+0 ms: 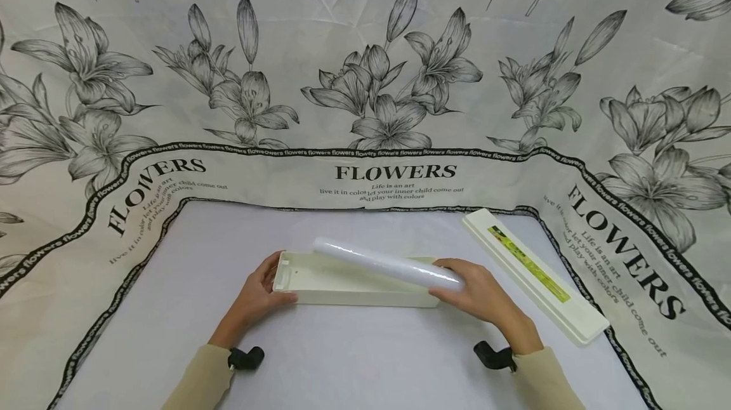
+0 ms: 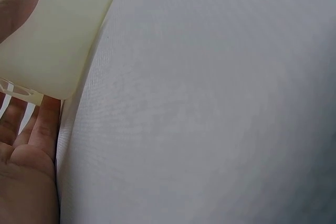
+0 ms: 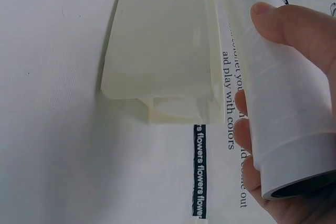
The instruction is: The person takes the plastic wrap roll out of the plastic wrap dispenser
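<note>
A long cream box (image 1: 360, 297) lies open-topped in the middle of the table. My left hand (image 1: 257, 296) grips its left end, thumb on the near wall and fingers round the end; the left wrist view shows the thumb against the box wall (image 2: 58, 35). My right hand (image 1: 480, 286) holds a shiny white roll of cling film (image 1: 388, 264) by its right end. The roll slants over the box, its far left end above the back rim. In the right wrist view, thumb and fingers wrap the roll (image 3: 289, 98), whose hollow core end shows, beside the box (image 3: 163, 35).
A long white lid (image 1: 588, 324) with a yellow-green label (image 1: 528, 264) lies slanted at the right, over the table's edge border. White cloth (image 1: 365, 359) covers the table. Behind it hangs a flower-printed curtain (image 1: 263, 175).
</note>
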Demonstrator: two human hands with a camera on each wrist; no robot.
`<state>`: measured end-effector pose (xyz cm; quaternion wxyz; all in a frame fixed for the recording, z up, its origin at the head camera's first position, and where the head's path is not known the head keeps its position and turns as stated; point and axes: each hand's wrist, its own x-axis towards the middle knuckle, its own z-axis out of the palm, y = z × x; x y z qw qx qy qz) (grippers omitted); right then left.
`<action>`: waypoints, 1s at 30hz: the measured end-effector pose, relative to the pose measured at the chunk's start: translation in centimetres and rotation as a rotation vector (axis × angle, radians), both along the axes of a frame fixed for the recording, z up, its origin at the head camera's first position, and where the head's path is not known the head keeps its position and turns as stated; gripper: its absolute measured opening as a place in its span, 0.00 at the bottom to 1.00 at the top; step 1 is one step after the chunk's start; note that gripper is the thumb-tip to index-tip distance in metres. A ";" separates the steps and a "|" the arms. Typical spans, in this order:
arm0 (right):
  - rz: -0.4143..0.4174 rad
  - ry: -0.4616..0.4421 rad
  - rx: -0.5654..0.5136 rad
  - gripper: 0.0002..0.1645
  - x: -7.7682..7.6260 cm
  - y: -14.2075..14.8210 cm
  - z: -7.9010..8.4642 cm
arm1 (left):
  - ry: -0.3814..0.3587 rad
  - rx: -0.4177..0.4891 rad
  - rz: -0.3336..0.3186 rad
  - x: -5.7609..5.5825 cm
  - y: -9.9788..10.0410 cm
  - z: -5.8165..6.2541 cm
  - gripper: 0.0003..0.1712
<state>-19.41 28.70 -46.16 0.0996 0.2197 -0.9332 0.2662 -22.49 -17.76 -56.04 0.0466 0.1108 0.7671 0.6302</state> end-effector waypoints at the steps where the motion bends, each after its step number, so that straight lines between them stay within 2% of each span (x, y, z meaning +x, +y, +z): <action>1: -0.007 -0.001 0.000 0.27 0.0 0.1 0.0 | -0.001 -0.001 0.000 0.0 0.0 0.0 0.63; 18: -0.122 -0.027 -0.019 0.31 0.5 1.3 -0.8 | 0.006 -0.007 -0.009 -0.2 -0.2 -0.3 0.63; 30: -0.165 -0.034 -0.036 0.31 1.0 2.1 -1.2 | 0.002 -0.007 -0.011 -0.2 -0.1 -0.2 0.63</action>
